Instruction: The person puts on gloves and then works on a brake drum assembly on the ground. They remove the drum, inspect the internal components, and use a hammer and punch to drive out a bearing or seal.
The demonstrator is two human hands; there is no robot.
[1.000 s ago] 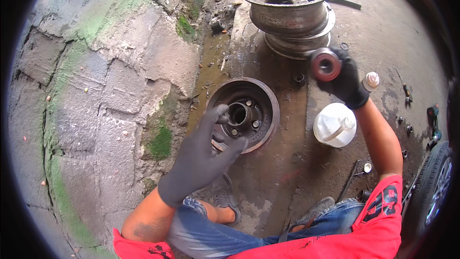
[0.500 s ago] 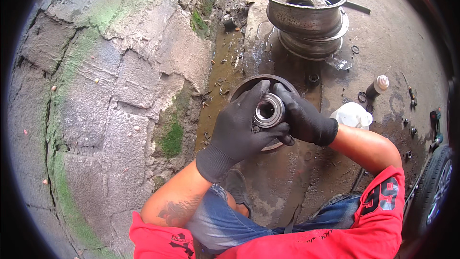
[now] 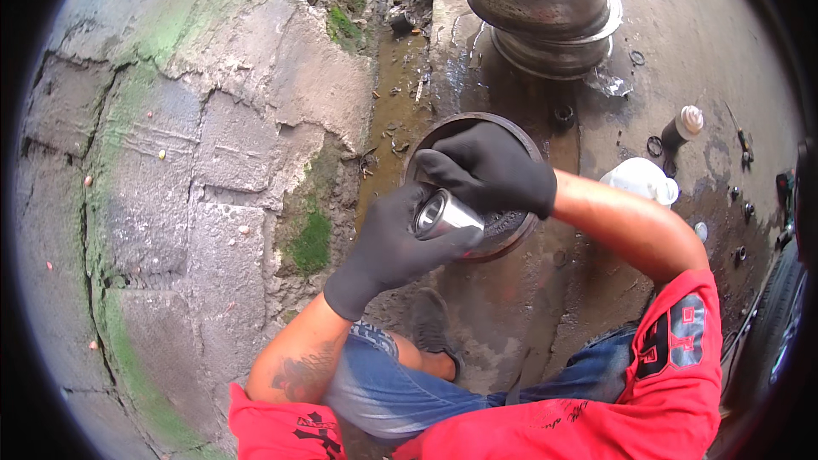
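Both my hands wear black gloves. My left hand [image 3: 394, 230] is wrapped round a shiny metal wheel bearing [image 3: 436, 215], a short cylinder tilted so that its open end shows. My right hand [image 3: 490, 169] is just beyond and to the right of the bearing, its fingers curled and pressed together; what they hold, if anything, is hidden. Beneath both hands lies a round rusty brake drum [image 3: 533, 143], its inside dark and partly covered by the gloves.
Two stacked bare wheel rims [image 3: 545, 13] stand at the far side. To the right are a white plastic jug [image 3: 637, 181], a bottle of dark liquid [image 3: 682, 128], a black ring [image 3: 654, 146] and a screwdriver [image 3: 740, 136]. A wet gutter [image 3: 396, 111] runs beside the cracked stone slope [image 3: 230, 145].
My right hand has let go of the bearing and moved up and left over the drum, fingers curling. My left hand alone now holds the bearing, shifted left and turned.
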